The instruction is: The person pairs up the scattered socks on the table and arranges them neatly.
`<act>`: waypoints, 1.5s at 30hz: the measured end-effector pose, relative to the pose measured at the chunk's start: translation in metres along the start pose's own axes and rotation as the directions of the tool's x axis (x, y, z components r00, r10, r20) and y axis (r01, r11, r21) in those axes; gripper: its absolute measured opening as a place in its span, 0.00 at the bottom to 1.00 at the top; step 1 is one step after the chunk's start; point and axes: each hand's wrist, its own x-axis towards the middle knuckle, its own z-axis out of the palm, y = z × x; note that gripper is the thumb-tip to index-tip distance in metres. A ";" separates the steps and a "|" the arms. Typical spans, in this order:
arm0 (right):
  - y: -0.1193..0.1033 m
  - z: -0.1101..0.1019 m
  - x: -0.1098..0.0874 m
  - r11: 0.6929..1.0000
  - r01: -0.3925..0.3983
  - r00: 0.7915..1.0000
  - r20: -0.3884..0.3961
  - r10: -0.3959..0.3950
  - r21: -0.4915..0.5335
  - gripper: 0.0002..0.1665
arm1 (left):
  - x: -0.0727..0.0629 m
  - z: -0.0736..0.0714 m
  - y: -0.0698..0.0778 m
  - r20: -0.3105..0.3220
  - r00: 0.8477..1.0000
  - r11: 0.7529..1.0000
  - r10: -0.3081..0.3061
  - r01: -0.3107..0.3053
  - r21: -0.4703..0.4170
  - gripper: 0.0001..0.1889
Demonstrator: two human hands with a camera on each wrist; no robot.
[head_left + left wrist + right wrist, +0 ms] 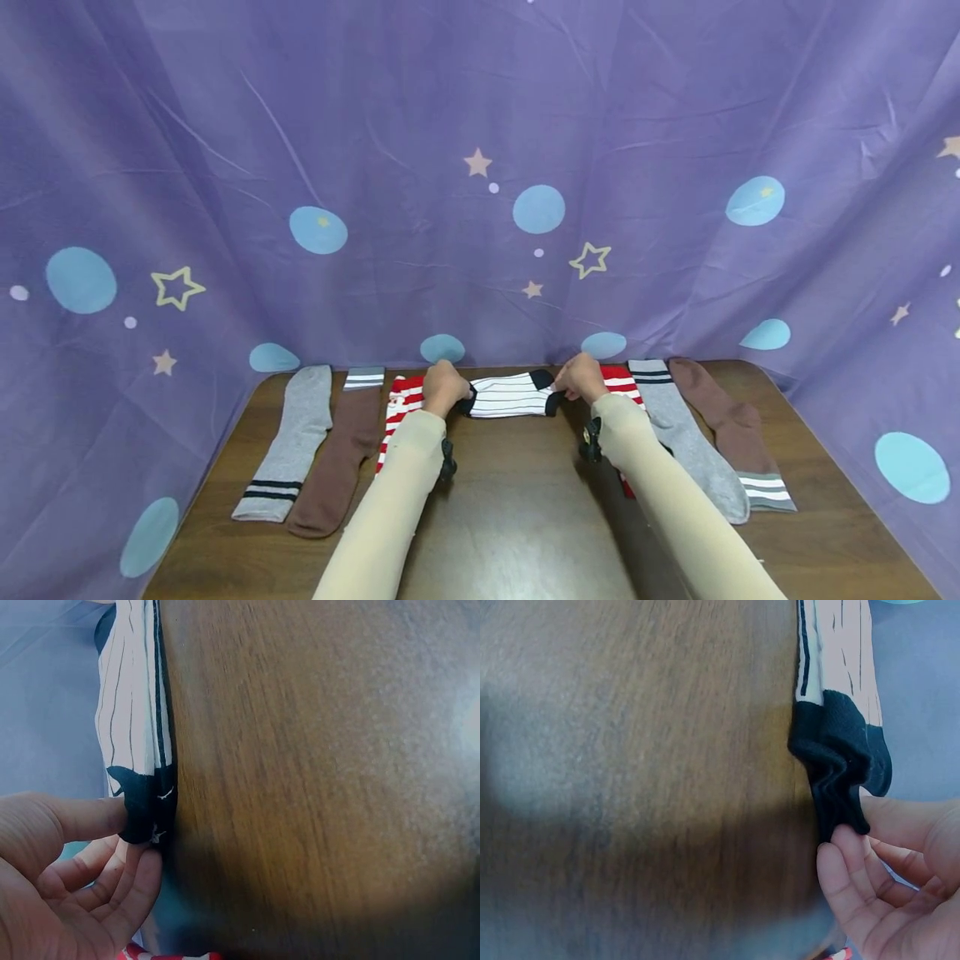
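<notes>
A white sock (510,395) with thin dark stripes and black ends lies stretched sideways near the table's back edge. My left hand (444,387) pinches its black left end; in the left wrist view, thumb and fingertips meet on the dark fabric (142,806). At the other side, my right hand (582,377) pinches the black right end, where the cloth (832,765) bunches into folds. Several fabric layers show along the sock's near edge in the left wrist view. Red-and-white striped socks lie partly hidden beside each arm, one left (405,398) and one right (621,383).
On the wooden table (517,517), a grey sock (292,433) and a brown sock (341,458) lie to the left. Another grey sock (693,442) and brown sock (731,417) lie right. A purple curtain (420,167) hangs behind and around the table.
</notes>
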 end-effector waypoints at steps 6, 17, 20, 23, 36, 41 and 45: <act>0.007 -0.001 -0.004 1.000 -0.008 1.000 -0.002 0.008 0.030 0.07 | -0.008 0.004 -0.002 -0.015 1.000 1.000 0.023 -0.024 -0.021 0.20; 0.002 -0.002 -0.011 0.999 0.014 0.999 -0.029 -0.013 0.035 0.06 | -0.010 0.007 0.000 -0.068 0.997 1.000 0.023 -0.024 -0.012 0.17; 0.001 -0.002 -0.012 0.999 0.013 0.999 -0.036 -0.012 0.032 0.08 | -0.009 0.008 0.002 -0.078 0.997 1.000 0.009 -0.010 -0.012 0.15; 0.002 -0.002 -0.011 0.999 0.008 0.999 -0.033 -0.007 0.031 0.08 | -0.009 0.010 0.001 -0.087 0.996 1.000 0.002 -0.004 -0.022 0.13; 0.010 0.002 -0.012 0.996 0.046 0.999 0.012 -0.047 0.081 0.08 | -0.018 0.011 -0.007 -0.079 0.997 0.999 0.016 -0.019 -0.034 0.07; 0.004 -0.009 -0.015 0.989 0.144 0.983 0.110 -0.148 0.038 0.09 | -0.028 0.008 0.003 -0.079 0.995 0.998 0.053 -0.052 0.018 0.11; -0.006 -0.025 -0.018 0.974 0.227 0.955 0.199 -0.222 -0.004 0.11 | -0.037 0.006 0.017 -0.121 0.986 0.993 0.115 -0.115 0.002 0.18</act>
